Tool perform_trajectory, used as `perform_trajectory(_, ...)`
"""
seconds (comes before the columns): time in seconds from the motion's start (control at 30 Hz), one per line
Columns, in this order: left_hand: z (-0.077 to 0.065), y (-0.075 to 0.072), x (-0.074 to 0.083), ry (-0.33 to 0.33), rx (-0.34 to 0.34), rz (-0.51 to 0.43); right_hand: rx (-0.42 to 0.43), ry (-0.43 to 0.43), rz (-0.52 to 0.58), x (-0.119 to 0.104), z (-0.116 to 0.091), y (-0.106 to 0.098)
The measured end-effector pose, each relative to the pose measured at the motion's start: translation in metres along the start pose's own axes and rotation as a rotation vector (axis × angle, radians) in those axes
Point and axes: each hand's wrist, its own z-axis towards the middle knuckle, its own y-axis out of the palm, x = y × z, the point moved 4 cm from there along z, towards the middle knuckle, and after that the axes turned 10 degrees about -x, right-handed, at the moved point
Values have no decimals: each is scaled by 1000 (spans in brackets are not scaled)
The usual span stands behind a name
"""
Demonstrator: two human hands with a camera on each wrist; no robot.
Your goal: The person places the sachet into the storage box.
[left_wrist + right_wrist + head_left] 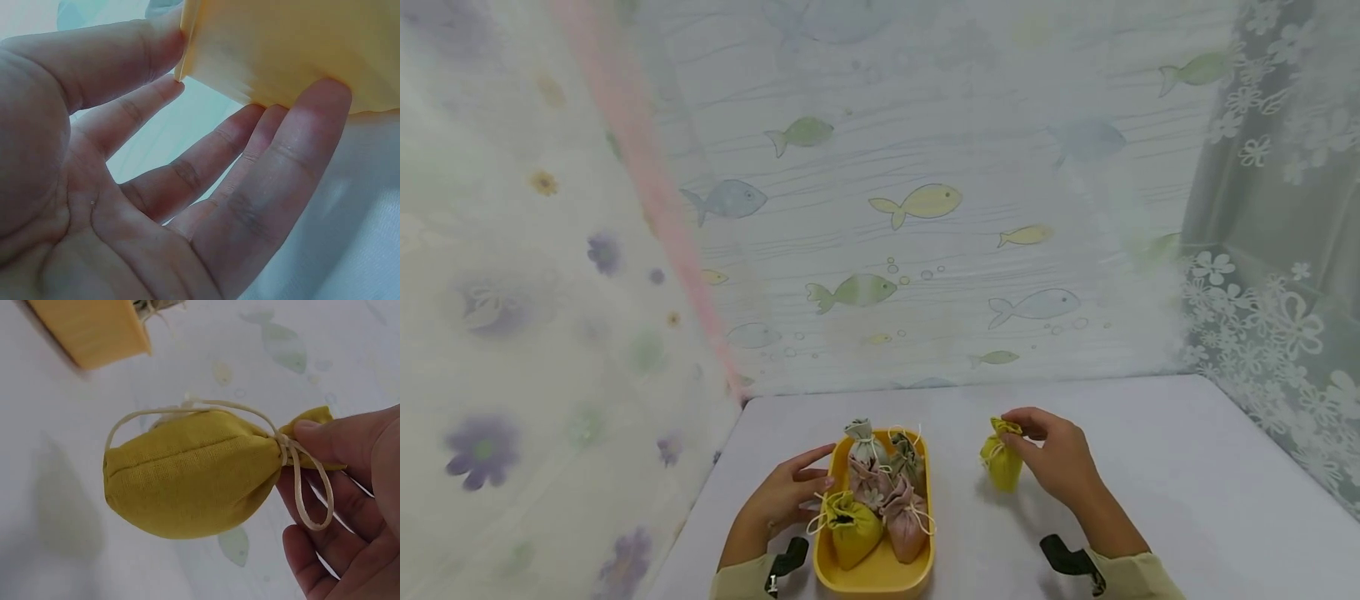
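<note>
In the head view my right hand (pixel 1063 458) pinches the gathered neck of a yellow drawstring pouch (pixel 1003 467), right of a yellow plastic box. Close up in the right wrist view, the pouch (pixel 194 478) hangs full and rounded, its cream cord looped near the fingers. My left hand (pixel 782 496) holds the left side of the yellow box (pixel 880 575). Thumb and fingertips meet its rim and wall in the left wrist view. Inside the box lie another yellow pouch (pixel 856 533), a pink pouch (pixel 906 525), a flower-trimmed pink pouch (pixel 867 475), a pale grey pouch (pixel 865 442) and a dark green pouch (pixel 906 458).
A white table (pixel 1150 450) carries the box. Behind it hangs a curtain (pixel 925 317) printed with fish. Flowered sheets border the left and right sides. A black wrist mount (pixel 1067 557) sits on each wrist.
</note>
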Motion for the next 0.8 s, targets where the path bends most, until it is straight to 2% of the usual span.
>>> perform_trajectory(0.2, 1, -2, -1, 4, -9, -2, -8, -54, 44, -10, -2, -1)
perform_trajectory(0.53, 6, 3, -9, -1, -13, -14, -29, -48, 112, -20, -14, 2)
perform_trajectory(0.8, 7, -4, -7, 13, -3, -10, -31, -181, 175, -45, -14, 4)
